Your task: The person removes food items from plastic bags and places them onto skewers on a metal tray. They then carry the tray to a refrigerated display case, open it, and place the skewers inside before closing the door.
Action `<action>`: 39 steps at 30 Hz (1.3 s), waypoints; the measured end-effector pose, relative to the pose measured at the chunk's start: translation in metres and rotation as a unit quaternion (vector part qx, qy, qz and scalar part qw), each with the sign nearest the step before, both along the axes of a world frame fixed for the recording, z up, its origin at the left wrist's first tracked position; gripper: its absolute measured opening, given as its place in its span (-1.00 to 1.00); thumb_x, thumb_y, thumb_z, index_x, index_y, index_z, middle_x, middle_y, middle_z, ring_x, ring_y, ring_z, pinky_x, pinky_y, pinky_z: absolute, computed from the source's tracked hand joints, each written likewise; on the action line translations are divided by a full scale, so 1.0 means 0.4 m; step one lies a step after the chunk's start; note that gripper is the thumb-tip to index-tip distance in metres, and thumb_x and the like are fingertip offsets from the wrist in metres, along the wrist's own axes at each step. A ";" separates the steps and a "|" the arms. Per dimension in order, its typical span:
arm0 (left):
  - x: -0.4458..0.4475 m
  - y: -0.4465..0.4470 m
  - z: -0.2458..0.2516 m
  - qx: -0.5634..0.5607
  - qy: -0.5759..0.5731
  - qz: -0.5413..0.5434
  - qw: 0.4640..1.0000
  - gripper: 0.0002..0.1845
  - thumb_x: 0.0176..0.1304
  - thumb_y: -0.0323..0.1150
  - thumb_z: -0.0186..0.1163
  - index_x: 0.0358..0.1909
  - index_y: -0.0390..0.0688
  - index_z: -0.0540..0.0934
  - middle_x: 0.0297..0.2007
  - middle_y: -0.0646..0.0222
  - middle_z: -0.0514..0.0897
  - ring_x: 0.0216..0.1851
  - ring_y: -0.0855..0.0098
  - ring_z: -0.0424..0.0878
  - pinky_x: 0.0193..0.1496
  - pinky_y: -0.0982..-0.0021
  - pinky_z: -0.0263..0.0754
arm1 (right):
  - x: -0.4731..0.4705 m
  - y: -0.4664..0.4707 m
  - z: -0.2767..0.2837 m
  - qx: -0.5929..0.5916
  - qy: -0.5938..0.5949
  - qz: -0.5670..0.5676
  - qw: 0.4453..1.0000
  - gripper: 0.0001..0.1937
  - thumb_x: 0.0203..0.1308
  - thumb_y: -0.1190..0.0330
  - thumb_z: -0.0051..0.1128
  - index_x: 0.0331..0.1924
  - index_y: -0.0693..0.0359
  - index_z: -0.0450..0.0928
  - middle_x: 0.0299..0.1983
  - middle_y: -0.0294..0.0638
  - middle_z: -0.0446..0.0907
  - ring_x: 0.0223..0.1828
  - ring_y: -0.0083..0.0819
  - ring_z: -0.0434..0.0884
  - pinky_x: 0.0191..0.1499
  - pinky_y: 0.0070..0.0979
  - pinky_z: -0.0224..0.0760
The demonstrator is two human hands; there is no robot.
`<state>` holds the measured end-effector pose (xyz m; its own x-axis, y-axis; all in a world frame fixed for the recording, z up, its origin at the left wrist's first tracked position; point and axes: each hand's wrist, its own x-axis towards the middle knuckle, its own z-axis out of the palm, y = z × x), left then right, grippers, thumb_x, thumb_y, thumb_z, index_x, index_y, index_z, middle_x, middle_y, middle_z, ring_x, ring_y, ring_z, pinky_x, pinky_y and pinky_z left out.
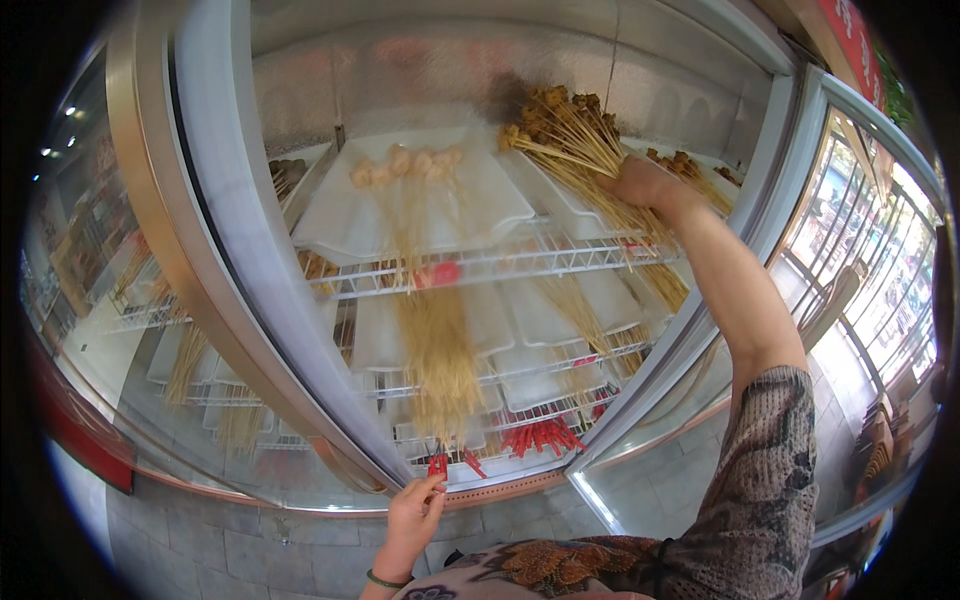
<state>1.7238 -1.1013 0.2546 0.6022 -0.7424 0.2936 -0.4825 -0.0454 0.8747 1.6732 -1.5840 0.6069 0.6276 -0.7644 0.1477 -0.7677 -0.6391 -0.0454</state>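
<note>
My right hand (641,182) is shut on a bunch of bamboo skewers (577,139) with brown food at their tips, over the right side of the upper shelf of a glass-door display fridge. Other skewers lie beneath and beside that hand. To its left, a white tray (487,191) holds skewers with pale round balls (405,161). My left hand (415,510) is low, at the fridge's bottom edge, with its fingers at red-ended sticks (437,465); whether it grips them cannot be told. A large bundle of skewers (442,360) hangs between the two hands.
Wire shelves (480,268) hold several white trays. More red-ended sticks (541,436) stick out from a lower shelf. A glass door (862,300) stands open at the right, and a metal door frame (262,247) runs down the left. Grey floor tiles (255,551) lie below.
</note>
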 end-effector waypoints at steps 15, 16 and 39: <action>-0.020 -0.049 -0.029 -0.009 0.028 -0.046 0.999 -0.71 0.30 -0.64 0.17 0.06 -0.34 0.60 -0.25 0.22 0.66 -0.31 0.45 0.71 -0.26 0.48 0.64 | 0.060 0.053 -0.060 -0.209 -0.038 0.003 0.977 -0.05 0.19 0.53 0.06 0.58 0.17 -0.33 0.50 0.34 0.00 0.55 0.12 0.06 0.49 -0.15 0.09; -0.021 -0.048 -0.027 -0.011 0.026 -0.049 0.998 -0.71 0.30 -0.64 0.17 0.05 -0.34 0.60 -0.25 0.22 0.66 -0.31 0.45 0.72 -0.26 0.48 0.64 | 0.061 0.049 -0.064 -0.199 -0.012 0.015 0.980 -0.05 0.18 0.54 0.05 0.58 0.15 -0.31 0.50 0.35 -0.02 0.55 0.11 0.06 0.49 -0.17 0.11; 0.120 -0.929 0.974 -0.127 0.267 -0.014 0.955 -0.28 0.35 -0.19 0.21 0.41 -0.40 0.25 0.43 -0.07 0.25 0.43 0.04 0.25 0.39 0.12 0.25 | 0.076 -0.024 -0.069 -0.037 -0.173 0.056 0.983 -0.31 0.31 0.36 0.02 0.53 0.06 0.08 0.47 0.17 0.15 0.46 0.11 0.26 0.44 -0.14 0.23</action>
<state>1.7718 -1.4730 0.6443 0.6981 -0.7054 0.1229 0.0380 0.2079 0.9774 1.7037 -1.5935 0.5792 0.6105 -0.6719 0.4193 -0.6386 -0.7307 -0.2413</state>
